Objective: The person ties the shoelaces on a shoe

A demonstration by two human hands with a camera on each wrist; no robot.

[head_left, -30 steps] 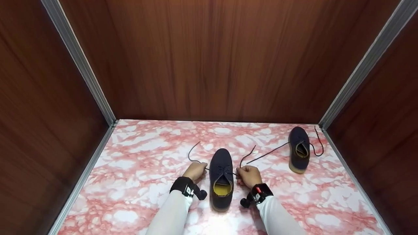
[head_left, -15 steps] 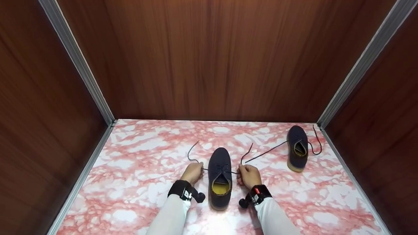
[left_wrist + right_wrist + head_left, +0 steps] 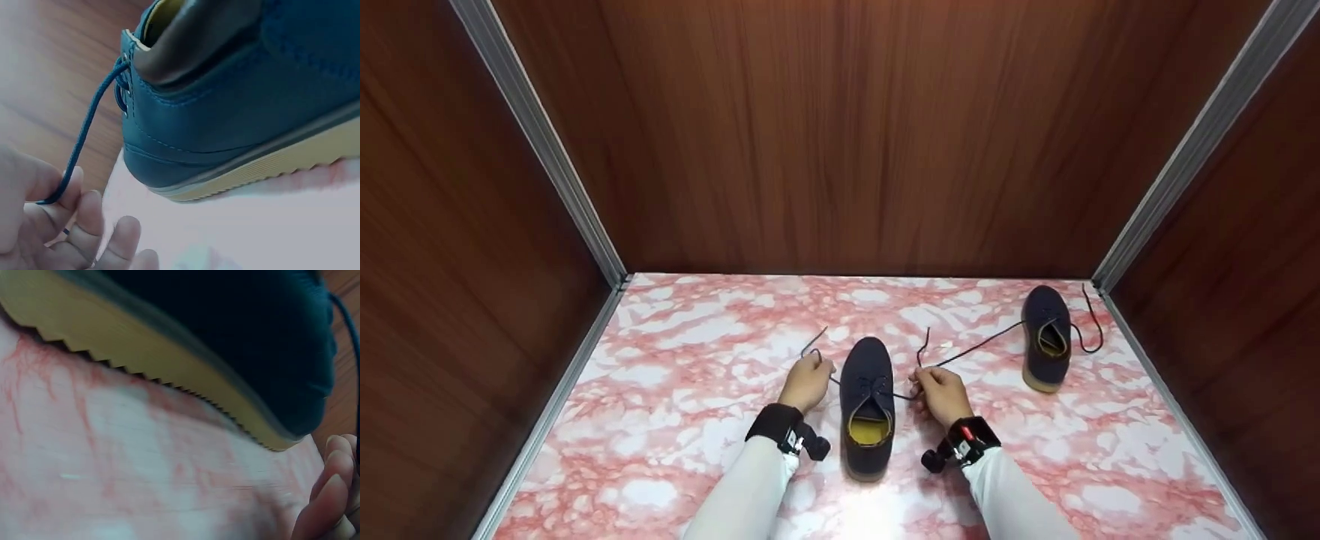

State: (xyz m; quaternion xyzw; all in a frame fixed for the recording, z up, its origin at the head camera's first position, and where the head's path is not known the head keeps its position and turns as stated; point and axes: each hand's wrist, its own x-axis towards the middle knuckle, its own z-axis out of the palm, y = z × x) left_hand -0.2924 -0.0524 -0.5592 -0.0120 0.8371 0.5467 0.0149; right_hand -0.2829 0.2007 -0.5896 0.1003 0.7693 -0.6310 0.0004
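A dark blue lace-up shoe [image 3: 868, 364] with a yellow insole stands upright on the surface, toe pointing away from me. On its left side my left hand [image 3: 808, 381] pinches one shoelace [image 3: 84, 129] between thumb and index finger, the other fingers loosely bent in the left wrist view. To the right of the shoe, my right hand [image 3: 943, 394] holds the other shoelace [image 3: 903, 397], whose free end sticks up past the fingers. The right wrist view shows the fingertips [image 3: 332, 495] near the toe, beside the toothed tan sole [image 3: 169, 354]; the pinch itself is cut off there.
Farther right stands a second dark blue shoe [image 3: 1046, 345], its laces [image 3: 982, 343] spread to both sides; the left one runs to near my right hand. Brown wood-grain panels [image 3: 840, 150] and grey metal strips [image 3: 555, 150] enclose the pink-and-white marbled surface [image 3: 660, 435].
My left hand has moved slightly forward with its lace, the loose end now bending above the fingers. My right hand has shifted a little right and forward. The shoe stays put.
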